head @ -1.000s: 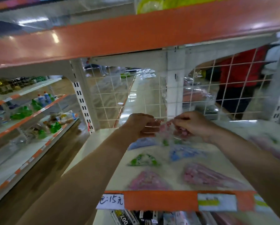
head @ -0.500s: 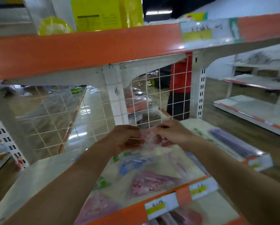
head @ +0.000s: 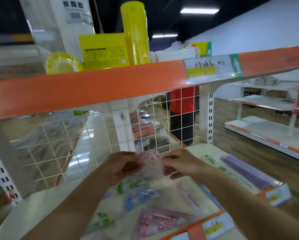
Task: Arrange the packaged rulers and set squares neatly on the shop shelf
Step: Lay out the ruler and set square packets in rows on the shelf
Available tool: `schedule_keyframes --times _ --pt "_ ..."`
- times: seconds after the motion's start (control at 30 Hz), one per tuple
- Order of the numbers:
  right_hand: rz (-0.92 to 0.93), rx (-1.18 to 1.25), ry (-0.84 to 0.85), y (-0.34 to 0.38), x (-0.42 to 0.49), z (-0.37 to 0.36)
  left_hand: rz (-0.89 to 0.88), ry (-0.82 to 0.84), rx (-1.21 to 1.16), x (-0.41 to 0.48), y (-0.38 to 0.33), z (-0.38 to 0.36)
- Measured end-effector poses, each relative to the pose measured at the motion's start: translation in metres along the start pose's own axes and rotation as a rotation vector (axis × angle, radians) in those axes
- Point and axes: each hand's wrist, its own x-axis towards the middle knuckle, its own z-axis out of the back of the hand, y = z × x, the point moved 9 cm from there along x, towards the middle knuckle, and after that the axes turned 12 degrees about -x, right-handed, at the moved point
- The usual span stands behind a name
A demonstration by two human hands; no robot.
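Since the earlier frame the view has tipped upward, bringing the yellow roll (head: 135,32) on the upper shelf into sight, while both hands have stayed on the same packet at the back of the shelf (head: 29,210). Left of centre, the wire mesh backing (head: 58,141) stands just behind the left hand (head: 121,168), which pinches the left edge of a clear pink-printed packet (head: 149,161). The right hand (head: 181,166) pinches its right edge. Held up between them, it is probably being straightened before going down in the back row. Blur hides whether it holds a ruler or a set square. Lower in the frame a green packet (head: 102,220), a blue packet (head: 140,196) and a pink packet (head: 157,220) lie loose, partly covered by the forearms. At far right a purple ruler pack (head: 245,168) lies near the shelf's right end.
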Motion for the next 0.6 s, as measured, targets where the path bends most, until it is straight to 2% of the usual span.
schedule_keyframes --times 0.23,0.6 --pt "0.019 0.044 -0.011 0.007 0.007 -0.002 0.010 0.004 0.038 -0.011 -0.004 0.005" --pt "0.045 -0.015 -0.060 0.013 0.014 -0.009 0.034 -0.018 0.063 -0.019 -0.007 0.025"
